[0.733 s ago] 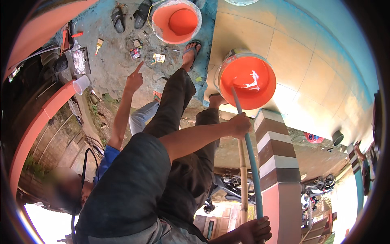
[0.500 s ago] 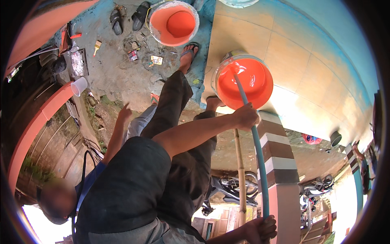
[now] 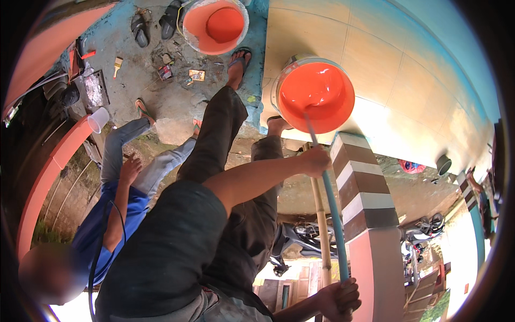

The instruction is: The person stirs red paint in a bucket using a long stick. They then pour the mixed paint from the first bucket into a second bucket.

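My left hand [image 3: 315,160] grips a long blue-grey pole [image 3: 333,214] along its upper part. My right hand [image 3: 339,300] is closed round the same pole near the lower edge of the view. The pole's far end dips into bright orange paint in a bucket [image 3: 316,80], which stands on yellow tiling beside my foot in a sandal [image 3: 276,124]. A second bucket [image 3: 188,29], paler inside with orange at its bottom, stands above my other foot [image 3: 236,67]. A bamboo pole [image 3: 322,225] runs behind the pole that I hold.
A person [image 3: 96,225] in a blue shirt and jeans is at my left, near a plastic cup [image 3: 98,119]. A paintbrush [image 3: 117,66] and loose slippers [image 3: 140,31] lie on concrete. A striped pillar [image 3: 358,182] rises at right, with motorbikes [image 3: 421,233] beyond.
The pole's tip has shifted within the paint bucket. The other person has moved leftward and lowered a hand that was pointing. The whole view has shifted slightly.
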`<state>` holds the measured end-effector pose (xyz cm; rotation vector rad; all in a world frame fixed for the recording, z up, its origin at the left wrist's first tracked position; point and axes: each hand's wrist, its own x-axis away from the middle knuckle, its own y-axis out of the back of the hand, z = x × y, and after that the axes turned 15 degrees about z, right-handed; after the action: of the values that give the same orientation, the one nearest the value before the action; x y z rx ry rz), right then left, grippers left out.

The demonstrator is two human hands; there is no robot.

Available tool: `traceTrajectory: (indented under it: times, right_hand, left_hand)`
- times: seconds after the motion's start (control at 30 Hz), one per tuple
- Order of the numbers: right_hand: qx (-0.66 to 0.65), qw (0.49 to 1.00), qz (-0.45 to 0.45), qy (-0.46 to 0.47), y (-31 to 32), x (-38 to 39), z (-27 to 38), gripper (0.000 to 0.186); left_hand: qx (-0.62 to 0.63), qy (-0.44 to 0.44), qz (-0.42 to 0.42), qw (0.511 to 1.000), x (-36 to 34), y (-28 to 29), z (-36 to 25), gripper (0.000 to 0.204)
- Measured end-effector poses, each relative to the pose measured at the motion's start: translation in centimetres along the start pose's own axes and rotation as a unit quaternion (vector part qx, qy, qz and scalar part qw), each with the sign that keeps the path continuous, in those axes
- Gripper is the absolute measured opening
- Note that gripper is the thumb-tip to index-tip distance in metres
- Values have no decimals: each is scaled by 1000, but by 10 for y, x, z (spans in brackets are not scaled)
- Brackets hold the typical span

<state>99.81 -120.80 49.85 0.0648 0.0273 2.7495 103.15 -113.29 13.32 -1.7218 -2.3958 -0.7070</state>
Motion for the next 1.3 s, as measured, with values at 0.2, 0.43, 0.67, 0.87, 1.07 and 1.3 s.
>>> traceTrajectory:
  times: [0.2,0.43,0.67,0.87,1.07,1.3]
  right_hand:
    - [-110,994,-13,-22,-10,-4,-11,25]
    - [11,997,-68,40,-23,10,-22,28]
    - [72,997,25,21,-26,13,-4,29]
    - [-70,997,13,-26,-8,10,0,25]
    - [-76,995,-71,-4,-29,0,-18,24]
    - [199,976,87,-17,30,14,6,32]
  left_hand:
    - [-6,20,-65,998,29,53,28,9]
    - [-62,-44,-128,989,-29,77,27,9]
    - [0,-41,-103,994,-26,15,-3,11]
    - [-15,21,-34,999,31,11,10,12]
    - [-37,14,-87,995,15,68,36,15]
    - [16,-79,-160,984,-48,51,9,15]
